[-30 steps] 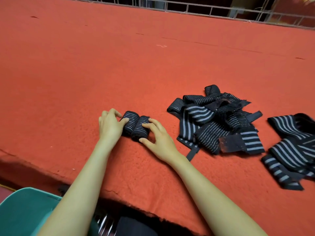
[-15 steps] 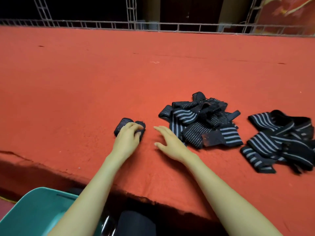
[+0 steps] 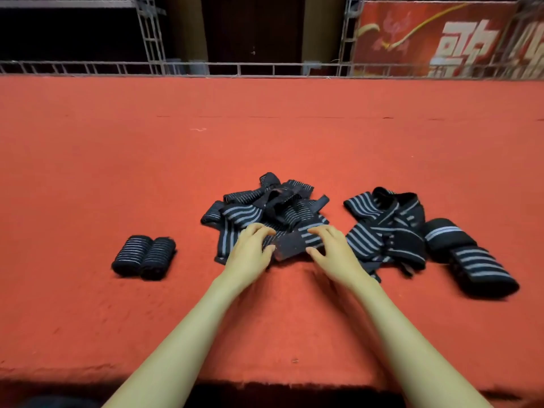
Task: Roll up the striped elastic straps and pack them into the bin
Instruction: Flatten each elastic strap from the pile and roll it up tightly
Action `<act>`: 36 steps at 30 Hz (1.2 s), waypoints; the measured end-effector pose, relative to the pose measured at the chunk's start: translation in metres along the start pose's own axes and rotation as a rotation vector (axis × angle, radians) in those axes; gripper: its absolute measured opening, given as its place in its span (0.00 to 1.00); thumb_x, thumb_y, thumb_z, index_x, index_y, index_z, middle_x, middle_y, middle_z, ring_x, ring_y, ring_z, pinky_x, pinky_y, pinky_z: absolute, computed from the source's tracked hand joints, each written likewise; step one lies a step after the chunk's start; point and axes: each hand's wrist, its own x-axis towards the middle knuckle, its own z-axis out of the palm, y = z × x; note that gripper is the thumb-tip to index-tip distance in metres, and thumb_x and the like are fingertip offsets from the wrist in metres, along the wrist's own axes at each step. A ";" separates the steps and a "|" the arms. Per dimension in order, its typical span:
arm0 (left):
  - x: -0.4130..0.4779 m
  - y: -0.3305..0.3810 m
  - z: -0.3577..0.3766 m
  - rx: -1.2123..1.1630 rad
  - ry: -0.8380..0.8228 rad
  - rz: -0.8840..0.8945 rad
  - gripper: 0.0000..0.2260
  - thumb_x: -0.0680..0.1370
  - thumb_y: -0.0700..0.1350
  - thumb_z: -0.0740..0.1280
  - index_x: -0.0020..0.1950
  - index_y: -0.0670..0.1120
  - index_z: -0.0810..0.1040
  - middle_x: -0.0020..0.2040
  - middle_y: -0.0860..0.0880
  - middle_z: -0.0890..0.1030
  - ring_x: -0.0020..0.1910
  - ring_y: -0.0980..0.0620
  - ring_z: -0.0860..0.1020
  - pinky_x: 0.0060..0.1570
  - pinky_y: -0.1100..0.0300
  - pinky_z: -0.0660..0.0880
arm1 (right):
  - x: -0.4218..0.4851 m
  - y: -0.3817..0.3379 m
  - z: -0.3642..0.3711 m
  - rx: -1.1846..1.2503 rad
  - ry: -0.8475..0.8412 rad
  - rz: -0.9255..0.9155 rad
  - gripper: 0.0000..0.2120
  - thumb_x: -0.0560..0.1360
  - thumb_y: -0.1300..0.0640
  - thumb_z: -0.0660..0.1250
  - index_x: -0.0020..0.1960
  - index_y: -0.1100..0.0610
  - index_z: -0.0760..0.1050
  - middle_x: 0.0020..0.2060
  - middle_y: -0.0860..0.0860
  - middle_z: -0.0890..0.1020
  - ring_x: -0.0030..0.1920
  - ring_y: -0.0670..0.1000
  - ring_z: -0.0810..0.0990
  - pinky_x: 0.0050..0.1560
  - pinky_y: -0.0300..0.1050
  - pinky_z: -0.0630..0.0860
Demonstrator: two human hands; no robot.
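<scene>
A loose pile of black straps with grey stripes (image 3: 265, 207) lies in the middle of the red felt table (image 3: 117, 160). At its near edge, my left hand (image 3: 250, 254) and my right hand (image 3: 332, 251) sit on either side of one strap's dark plain end (image 3: 290, 245). Each hand has its fingers curled over the strap and its thumb at the end's edge, pinching it. Two rolled straps (image 3: 144, 257) lie side by side to the left, apart from both hands. The bin is out of view.
A second tangle of striped straps (image 3: 385, 228) lies right of the pile, with two wider rolled straps (image 3: 471, 260) beyond it. The table's front edge (image 3: 265, 384) runs along the bottom. A metal railing (image 3: 265, 67) borders the far side.
Both hands left the two rolled straps and moved right to the loose pile, taking hold of a strap end. The view tilted up, and the teal bin dropped out of sight.
</scene>
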 end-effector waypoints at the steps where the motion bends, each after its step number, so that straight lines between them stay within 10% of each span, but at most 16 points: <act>1: 0.007 0.003 0.001 0.000 0.016 -0.020 0.15 0.77 0.42 0.65 0.64 0.45 0.74 0.64 0.50 0.71 0.66 0.51 0.67 0.65 0.60 0.61 | 0.003 0.002 -0.002 0.011 0.008 0.013 0.20 0.78 0.56 0.65 0.68 0.57 0.69 0.64 0.52 0.72 0.68 0.53 0.65 0.66 0.41 0.59; 13: 0.068 -0.007 0.024 -0.019 0.029 -0.078 0.20 0.78 0.47 0.64 0.70 0.48 0.68 0.70 0.50 0.65 0.71 0.51 0.62 0.67 0.55 0.62 | 0.058 0.010 0.022 0.008 -0.171 -0.005 0.26 0.76 0.50 0.66 0.71 0.53 0.66 0.68 0.51 0.69 0.70 0.52 0.62 0.71 0.48 0.60; 21: 0.073 -0.013 0.033 -0.128 -0.177 -0.087 0.15 0.82 0.42 0.55 0.68 0.51 0.70 0.60 0.49 0.79 0.54 0.53 0.77 0.52 0.64 0.69 | 0.094 -0.010 0.018 0.455 0.128 0.287 0.24 0.78 0.49 0.63 0.71 0.54 0.62 0.60 0.49 0.77 0.59 0.53 0.76 0.59 0.48 0.72; 29: 0.095 -0.020 0.025 -0.038 0.295 -0.045 0.16 0.76 0.38 0.65 0.63 0.45 0.74 0.60 0.49 0.73 0.62 0.49 0.69 0.60 0.58 0.67 | 0.114 -0.027 0.032 0.404 0.155 0.285 0.18 0.76 0.59 0.66 0.63 0.56 0.66 0.41 0.46 0.77 0.49 0.53 0.78 0.49 0.48 0.73; 36: 0.107 -0.020 0.014 0.075 0.196 0.113 0.11 0.78 0.41 0.63 0.58 0.48 0.79 0.56 0.53 0.80 0.60 0.52 0.74 0.61 0.56 0.69 | 0.086 -0.014 0.016 0.730 0.094 0.149 0.10 0.78 0.63 0.64 0.54 0.50 0.68 0.43 0.47 0.78 0.35 0.37 0.78 0.35 0.32 0.73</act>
